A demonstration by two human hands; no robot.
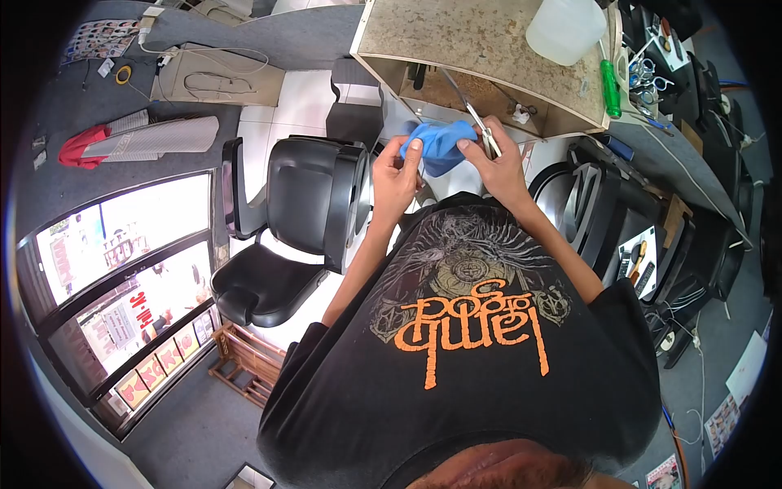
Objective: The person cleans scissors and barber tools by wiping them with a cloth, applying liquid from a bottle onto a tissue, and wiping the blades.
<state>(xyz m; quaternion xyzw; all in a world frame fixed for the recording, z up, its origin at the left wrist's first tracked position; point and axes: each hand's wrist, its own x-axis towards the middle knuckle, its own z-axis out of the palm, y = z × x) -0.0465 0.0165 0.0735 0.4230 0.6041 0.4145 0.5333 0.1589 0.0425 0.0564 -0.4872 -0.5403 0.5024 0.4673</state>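
A blue cloth is bunched up in front of my chest, held between both hands. My left hand pinches its left side between thumb and fingers. On the right side, my right hand presses the cloth with the thumb and also holds a pair of scissors. The long blades point up and to the left, away from me, toward the shelf opening. Part of the scissors' handles is hidden by my right fingers.
A wooden cabinet with an open shelf stands ahead, bearing a white plastic container and a green-handled tool. Black salon chairs stand at left and right. More scissors lie at the right.
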